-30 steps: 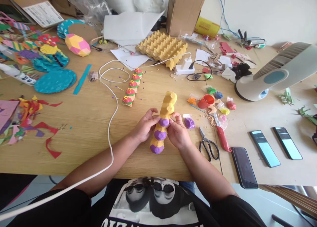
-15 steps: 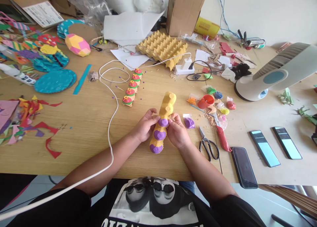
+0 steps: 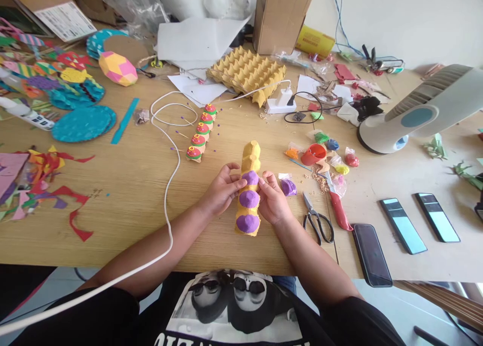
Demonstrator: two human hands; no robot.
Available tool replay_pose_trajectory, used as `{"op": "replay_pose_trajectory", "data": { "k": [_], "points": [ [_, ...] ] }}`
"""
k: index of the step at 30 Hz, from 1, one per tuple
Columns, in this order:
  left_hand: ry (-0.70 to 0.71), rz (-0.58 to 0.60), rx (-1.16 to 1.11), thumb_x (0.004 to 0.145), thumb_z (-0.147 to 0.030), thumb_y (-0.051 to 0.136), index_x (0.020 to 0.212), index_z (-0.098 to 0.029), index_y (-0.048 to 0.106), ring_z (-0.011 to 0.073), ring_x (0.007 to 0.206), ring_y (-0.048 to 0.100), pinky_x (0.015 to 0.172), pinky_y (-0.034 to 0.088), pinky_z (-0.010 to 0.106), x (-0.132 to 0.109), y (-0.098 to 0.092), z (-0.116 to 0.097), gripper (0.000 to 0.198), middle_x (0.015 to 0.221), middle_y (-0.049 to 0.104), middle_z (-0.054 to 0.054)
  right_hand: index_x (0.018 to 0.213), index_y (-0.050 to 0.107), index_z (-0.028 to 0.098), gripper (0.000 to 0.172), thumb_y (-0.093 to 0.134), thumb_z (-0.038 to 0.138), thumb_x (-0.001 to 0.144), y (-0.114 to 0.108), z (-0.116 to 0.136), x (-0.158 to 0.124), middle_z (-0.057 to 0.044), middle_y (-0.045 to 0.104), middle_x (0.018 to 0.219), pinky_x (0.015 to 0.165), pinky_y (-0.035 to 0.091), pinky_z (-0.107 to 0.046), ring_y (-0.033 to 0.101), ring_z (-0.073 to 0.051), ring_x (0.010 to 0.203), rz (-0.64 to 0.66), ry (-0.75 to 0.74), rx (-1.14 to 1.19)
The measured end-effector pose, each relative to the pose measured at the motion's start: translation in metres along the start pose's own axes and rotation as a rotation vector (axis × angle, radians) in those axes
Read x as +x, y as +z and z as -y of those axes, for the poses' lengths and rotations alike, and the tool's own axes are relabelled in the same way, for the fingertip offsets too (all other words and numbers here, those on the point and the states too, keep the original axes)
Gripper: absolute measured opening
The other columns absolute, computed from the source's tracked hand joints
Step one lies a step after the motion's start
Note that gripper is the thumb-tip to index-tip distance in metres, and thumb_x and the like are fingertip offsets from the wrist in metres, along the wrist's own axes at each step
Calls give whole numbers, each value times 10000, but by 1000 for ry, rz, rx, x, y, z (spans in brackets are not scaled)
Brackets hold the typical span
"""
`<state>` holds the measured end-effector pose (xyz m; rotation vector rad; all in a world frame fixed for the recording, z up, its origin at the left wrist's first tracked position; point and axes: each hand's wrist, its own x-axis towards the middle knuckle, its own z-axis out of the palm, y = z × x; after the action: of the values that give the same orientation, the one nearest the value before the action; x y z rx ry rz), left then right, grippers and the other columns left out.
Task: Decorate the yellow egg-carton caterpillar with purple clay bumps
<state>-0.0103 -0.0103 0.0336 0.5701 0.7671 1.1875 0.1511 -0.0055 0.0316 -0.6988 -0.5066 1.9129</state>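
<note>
Between my hands is a yellow egg-carton strip point(image 3: 248, 205), its three nearer bumps covered in purple clay and its far bumps bare yellow. My left hand point(image 3: 225, 189) grips its left edge, thumb at the third purple bump. On the opposite edge my right hand point(image 3: 272, 195) pinches it near the same bump. Right of my right hand lies a bag of purple clay point(image 3: 289, 187). A finished-looking egg-carton caterpillar point(image 3: 202, 133) in red and green, with pins beside it, rests farther off to the left.
Scissors point(image 3: 316, 220), a red-handled knife point(image 3: 339, 210) and phones point(image 3: 373, 255) lie on the right. Clay bags surround a red cup point(image 3: 313, 155). A yellow egg tray point(image 3: 247, 74) sits at the back, a white fan point(image 3: 407, 104) far right. A white cable point(image 3: 168, 205) crosses my left forearm.
The strip has turned in my hands: its near end swung right and its far end slightly left, and the purple bumps now face up more. Both hands keep hold of it.
</note>
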Motion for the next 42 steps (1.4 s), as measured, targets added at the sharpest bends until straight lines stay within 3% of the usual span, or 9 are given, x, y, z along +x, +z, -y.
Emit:
{"op": "replay_pose_trajectory", "data": {
  "k": [6,21,31,42],
  "points": [
    [19,-29,52,693,-247,903,1107,-243,422,115,628,689,589,514,187,0,1,-1,634,804,762,-22,952,510,283,382,845,258,770,0,0,1,78,640,760,612,518,-219,616,-118,653,11,-19,-54],
    [7,57,-2,718,-236,882,1094,-245,421,113,587,662,554,486,183,-1,0,0,595,724,744,-40,842,527,246,356,869,247,746,-2,2,1,69,577,749,639,500,-203,570,-97,659,62,15,-9],
    [-5,84,13,732,-238,873,1093,-246,439,94,546,618,544,454,187,-2,0,-4,564,696,717,-63,914,566,267,285,822,305,797,-2,4,0,52,607,824,650,505,-239,577,-124,711,107,42,23],
    [-5,90,1,782,-278,851,1114,-232,490,110,621,664,573,477,185,0,-3,2,493,719,722,-42,867,533,252,301,821,232,782,3,5,-3,63,634,801,665,518,-228,614,-113,703,29,4,4]
  ]
}}
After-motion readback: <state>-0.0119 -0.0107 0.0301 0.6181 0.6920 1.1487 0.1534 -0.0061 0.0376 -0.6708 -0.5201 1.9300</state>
